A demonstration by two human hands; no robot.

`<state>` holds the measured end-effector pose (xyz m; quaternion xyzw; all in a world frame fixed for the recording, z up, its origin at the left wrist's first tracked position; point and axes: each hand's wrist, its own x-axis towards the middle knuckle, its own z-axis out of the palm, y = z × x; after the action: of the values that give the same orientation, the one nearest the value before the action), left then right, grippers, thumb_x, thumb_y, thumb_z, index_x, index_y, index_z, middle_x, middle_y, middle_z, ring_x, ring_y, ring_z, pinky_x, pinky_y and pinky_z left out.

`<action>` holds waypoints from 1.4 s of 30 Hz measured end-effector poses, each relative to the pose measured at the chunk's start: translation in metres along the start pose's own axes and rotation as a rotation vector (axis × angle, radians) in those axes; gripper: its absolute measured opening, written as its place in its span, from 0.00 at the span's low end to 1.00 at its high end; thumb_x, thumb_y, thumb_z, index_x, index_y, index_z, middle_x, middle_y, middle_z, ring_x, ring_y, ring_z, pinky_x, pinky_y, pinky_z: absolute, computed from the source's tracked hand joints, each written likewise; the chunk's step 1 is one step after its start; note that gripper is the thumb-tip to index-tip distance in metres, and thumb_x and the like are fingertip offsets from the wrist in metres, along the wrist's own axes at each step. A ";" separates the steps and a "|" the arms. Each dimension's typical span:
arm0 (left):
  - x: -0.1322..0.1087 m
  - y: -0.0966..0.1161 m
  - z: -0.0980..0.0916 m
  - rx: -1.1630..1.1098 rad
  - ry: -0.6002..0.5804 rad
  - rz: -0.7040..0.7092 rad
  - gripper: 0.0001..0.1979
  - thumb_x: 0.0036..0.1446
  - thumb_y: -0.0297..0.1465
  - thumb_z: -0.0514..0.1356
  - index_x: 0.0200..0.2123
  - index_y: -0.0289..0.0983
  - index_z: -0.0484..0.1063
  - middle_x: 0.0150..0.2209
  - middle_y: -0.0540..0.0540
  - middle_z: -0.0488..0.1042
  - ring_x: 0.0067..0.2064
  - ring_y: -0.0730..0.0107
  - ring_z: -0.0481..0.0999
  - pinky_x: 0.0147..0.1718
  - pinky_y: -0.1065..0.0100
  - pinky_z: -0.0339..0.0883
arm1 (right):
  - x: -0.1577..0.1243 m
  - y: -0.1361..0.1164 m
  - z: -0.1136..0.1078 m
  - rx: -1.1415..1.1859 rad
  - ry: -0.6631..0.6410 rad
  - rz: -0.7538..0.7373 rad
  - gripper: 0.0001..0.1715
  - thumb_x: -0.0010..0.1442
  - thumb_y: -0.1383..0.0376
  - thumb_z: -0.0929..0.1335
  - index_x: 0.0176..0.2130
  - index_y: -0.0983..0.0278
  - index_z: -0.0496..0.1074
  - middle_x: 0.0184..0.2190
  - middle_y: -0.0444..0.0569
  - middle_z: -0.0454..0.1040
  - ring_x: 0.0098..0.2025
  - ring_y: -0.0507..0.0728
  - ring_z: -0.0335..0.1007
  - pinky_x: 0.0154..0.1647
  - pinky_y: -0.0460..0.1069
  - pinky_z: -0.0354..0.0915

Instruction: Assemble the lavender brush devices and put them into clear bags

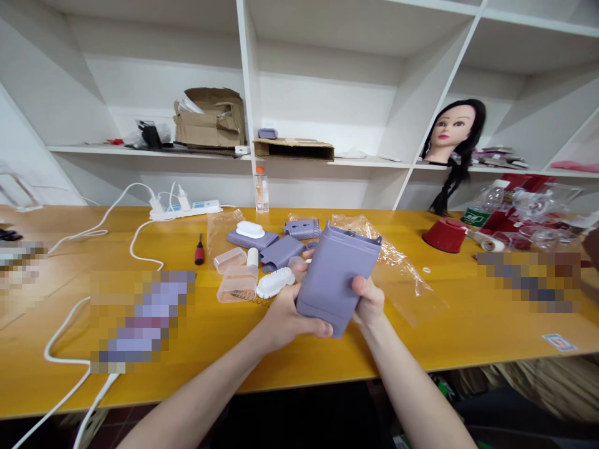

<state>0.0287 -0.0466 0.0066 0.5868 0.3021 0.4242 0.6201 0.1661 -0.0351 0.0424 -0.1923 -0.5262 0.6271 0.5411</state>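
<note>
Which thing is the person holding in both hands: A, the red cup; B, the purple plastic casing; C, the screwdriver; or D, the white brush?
B. The left hand and right hand grip the purple plastic casing from either side, above the table.

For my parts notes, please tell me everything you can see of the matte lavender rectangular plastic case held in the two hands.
The matte lavender rectangular plastic case has rounded corners. Its upper end shows small raised corner tabs and a small dark slot. It is tilted and held up above the yellow table, with its lower edge in the left hand and its right side against the right hand. Nothing else touches it.
</note>
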 end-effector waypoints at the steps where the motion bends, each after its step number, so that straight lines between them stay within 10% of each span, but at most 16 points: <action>1: 0.000 0.000 0.000 -0.020 -0.021 -0.021 0.13 0.33 0.27 0.68 0.28 0.33 0.72 0.24 0.52 0.72 0.27 0.73 0.68 0.29 0.70 0.62 | 0.000 -0.001 -0.001 -0.002 -0.045 0.038 0.37 0.35 0.48 0.70 0.43 0.64 0.72 0.41 0.57 0.74 0.42 0.68 0.71 0.40 0.61 0.68; 21: 0.003 -0.005 0.012 -0.158 0.017 0.003 0.17 0.31 0.27 0.70 0.30 0.33 0.73 0.24 0.52 0.72 0.26 0.75 0.67 0.27 0.72 0.62 | -0.009 0.001 0.002 0.087 0.102 -0.173 0.26 0.41 0.60 0.67 0.43 0.62 0.71 0.36 0.55 0.75 0.34 0.65 0.71 0.30 0.59 0.68; 30: 0.001 0.003 -0.004 -0.026 -0.176 -0.041 0.13 0.35 0.27 0.68 0.29 0.33 0.75 0.27 0.49 0.74 0.30 0.69 0.70 0.30 0.69 0.63 | -0.003 -0.001 -0.006 -0.005 -0.006 -0.041 0.24 0.42 0.60 0.67 0.41 0.65 0.73 0.35 0.55 0.76 0.34 0.65 0.72 0.35 0.60 0.68; 42: 0.009 -0.002 -0.011 -0.253 0.166 -0.006 0.19 0.39 0.29 0.67 0.39 0.34 0.72 0.35 0.45 0.76 0.37 0.66 0.73 0.40 0.66 0.63 | 0.012 0.009 -0.012 -0.009 0.127 0.052 0.30 0.50 0.44 0.66 0.45 0.60 0.70 0.42 0.49 0.75 0.47 0.62 0.69 0.45 0.55 0.66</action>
<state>0.0241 -0.0334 0.0045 0.4658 0.2982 0.5042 0.6633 0.1674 -0.0173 0.0338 -0.2479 -0.4885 0.6251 0.5560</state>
